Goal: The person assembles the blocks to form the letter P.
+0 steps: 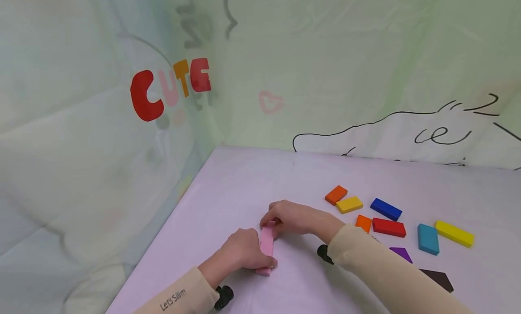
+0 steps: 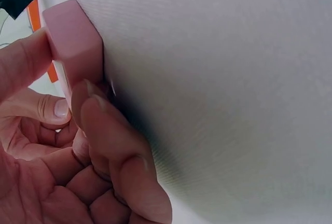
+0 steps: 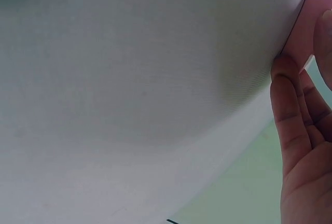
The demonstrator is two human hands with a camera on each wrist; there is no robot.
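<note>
Backdrop: pale green-white sheeting point(image 1: 346, 56) with printed line drawings and the letters CUTE, standing behind and left of a lilac table point(image 1: 244, 183). Principal item: one pink block point(image 1: 266, 242), low against the table; long axis running away from the person, far end leaning slightly right. Left hand point(image 1: 243, 249): at the block's near end, from its left, thumb and curled fingers pinching it. Right hand point(image 1: 294, 217): at the far end, from the right, pinching likewise. The left is thus nearer the person. Finish: plain, smooth, pale, flat-faced, crisp-edged; whether the bit beyond the left thumb is a separate piece cannot be told. Right of the pink block, farther back: red-orange block point(image 1: 336, 195), amber block point(image 1: 349, 205), blue block point(image 1: 386, 209). Right, roughly level with it: orange block point(image 1: 363, 223), partly hidden, red block point(image 1: 389, 227), teal block point(image 1: 428, 239), yellow block point(image 1: 454, 234). Right and nearer the person: purple block point(image 1: 401, 254) and dark brown block point(image 1: 439, 278), both partly covered by the right sleeve point(image 1: 382, 268).
</note>
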